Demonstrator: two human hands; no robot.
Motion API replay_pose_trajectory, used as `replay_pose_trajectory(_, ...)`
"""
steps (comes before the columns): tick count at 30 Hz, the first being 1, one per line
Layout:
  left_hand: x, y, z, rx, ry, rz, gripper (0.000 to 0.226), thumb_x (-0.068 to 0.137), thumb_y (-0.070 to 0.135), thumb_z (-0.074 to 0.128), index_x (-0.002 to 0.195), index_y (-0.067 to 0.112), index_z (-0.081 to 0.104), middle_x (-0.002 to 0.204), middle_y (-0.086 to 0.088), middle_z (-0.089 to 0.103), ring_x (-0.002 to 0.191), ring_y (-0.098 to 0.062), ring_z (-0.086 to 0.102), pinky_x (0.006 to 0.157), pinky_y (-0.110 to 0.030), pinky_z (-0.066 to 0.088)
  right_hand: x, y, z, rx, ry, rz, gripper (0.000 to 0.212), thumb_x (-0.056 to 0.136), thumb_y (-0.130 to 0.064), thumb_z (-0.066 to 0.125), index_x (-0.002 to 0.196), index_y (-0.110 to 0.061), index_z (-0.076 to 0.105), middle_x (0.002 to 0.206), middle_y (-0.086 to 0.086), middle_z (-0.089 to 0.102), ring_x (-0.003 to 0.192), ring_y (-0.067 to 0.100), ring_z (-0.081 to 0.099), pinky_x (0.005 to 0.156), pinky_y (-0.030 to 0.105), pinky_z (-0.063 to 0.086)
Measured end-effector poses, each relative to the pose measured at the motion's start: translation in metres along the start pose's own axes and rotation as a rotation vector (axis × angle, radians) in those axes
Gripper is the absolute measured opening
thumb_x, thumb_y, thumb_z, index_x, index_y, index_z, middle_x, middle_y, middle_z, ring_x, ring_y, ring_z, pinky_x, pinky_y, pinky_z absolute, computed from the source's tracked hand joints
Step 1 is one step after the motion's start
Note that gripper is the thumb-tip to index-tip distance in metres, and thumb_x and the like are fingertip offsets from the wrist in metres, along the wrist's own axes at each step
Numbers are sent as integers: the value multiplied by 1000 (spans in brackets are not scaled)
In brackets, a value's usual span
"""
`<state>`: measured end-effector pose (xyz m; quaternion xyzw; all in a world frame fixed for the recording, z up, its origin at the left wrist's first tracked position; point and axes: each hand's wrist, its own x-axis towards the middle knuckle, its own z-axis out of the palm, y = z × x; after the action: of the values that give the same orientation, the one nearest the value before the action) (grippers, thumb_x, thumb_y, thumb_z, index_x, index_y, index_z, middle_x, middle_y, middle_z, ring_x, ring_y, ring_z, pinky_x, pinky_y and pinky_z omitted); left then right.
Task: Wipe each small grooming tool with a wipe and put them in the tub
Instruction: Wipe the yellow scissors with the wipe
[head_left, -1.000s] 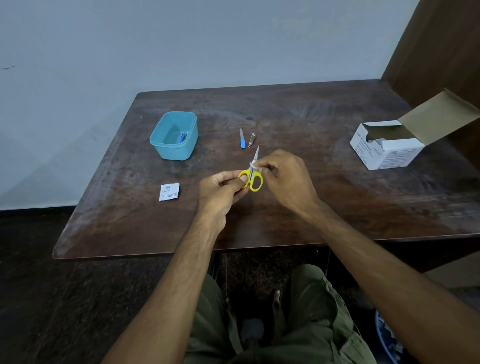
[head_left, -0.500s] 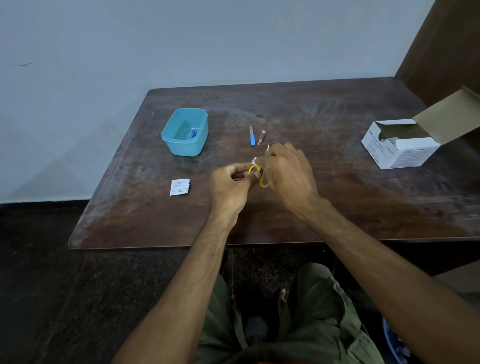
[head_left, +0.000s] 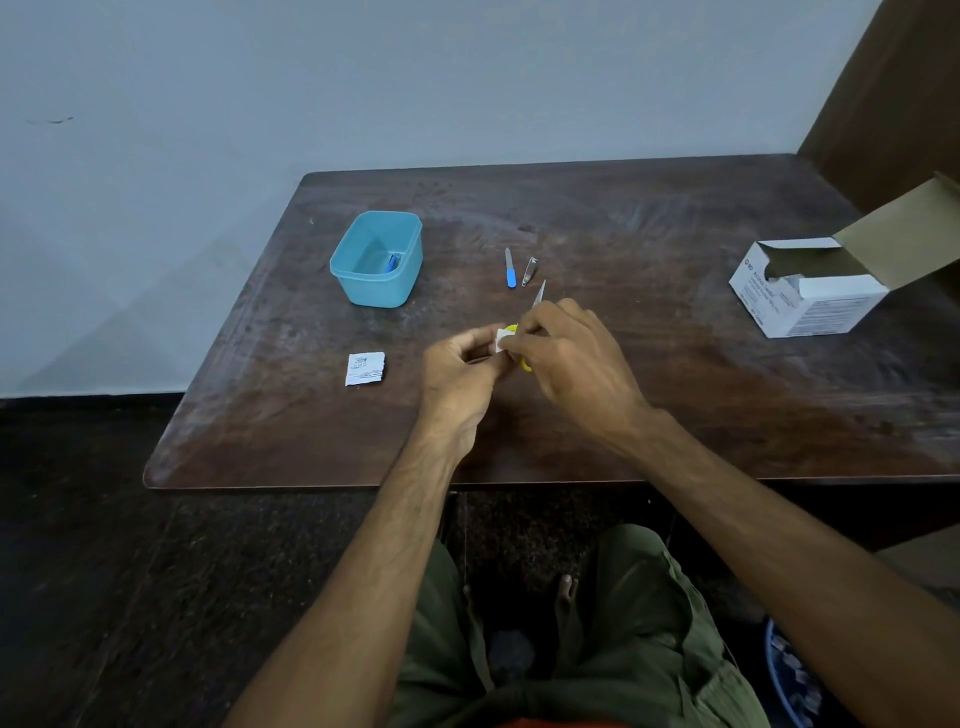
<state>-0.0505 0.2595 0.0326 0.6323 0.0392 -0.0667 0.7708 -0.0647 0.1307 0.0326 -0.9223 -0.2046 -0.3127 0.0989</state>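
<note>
**Grooming tools: one stowed, one in hand, two waiting**

Tabletop: carrying all items.
Tub, toward far left corner: holding one blue tool.
Left hand and right hand, near front edge: grips closing on scissors and wipe, wiping.
Nail file, nail clipper, mid-tabletop: lying unwiped, seemingly.
</note>
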Motion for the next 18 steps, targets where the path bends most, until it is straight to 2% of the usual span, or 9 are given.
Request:
replay_pose_trajectory(4, 0, -2, -1, -14, -18, -5, 25, 79, -10, 69, 96, 8, 70, 76, -2, 68, 73, -10, 64, 78, -25, 56, 3, 5, -3, -44, -20, 2, 21, 70, -11, 57, 80, -21, 72, 82, 2, 60, 77, 24, 51, 61, 28, 28)
replay_pose_trajectory(9, 0, -2, -2, 41, 16, 32, 27, 78, -7, 71, 97, 13, 71, 87, -7, 69, 79, -11, 66, 74, -21, 55, 0, 0, -4, -69, -43, -18, 21, 67, 0, 75, 82, -15, 70, 84, 5, 59, 77, 26, 52, 61, 30, 30)
replay_pose_trajectory(13, -1, -3, -1, 26, 42, 65, 26, 81, -7, 68, 98, 12, 71, 94, -14, 69, 83, -13, 65, 83, -27, 55, 2, 0, -3, -99, -30, 22, 20, 69, -3, 76, 85, -14, 70, 85, 6, 59, 75, 27, 54, 60, 31, 32)
replay_pose_trajectory(16, -4, 0, -1, -49, 38, 65, 22, 86, -7, 63, 103, 5, 69, 93, -11, 70, 85, -14, 66, 88, -29, 55, 4, -5, -3, -75, -16, 62, 19, 73, -4, 72, 89, -13, 71, 86, 6, 59, 75, 27, 54, 59, 33, 38)
replay_pose_trajectory(18, -6, 1, -1, -126, 40, 33, 22, 90, -6, 58, 109, -1, 66, 94, -10, 70, 86, -14, 67, 87, -27, 56, 5, -8, -3, -86, 1, 81, 19, 75, -5, 70, 91, -13, 71, 85, 6, 59, 75, 26, 54, 59, 31, 37)
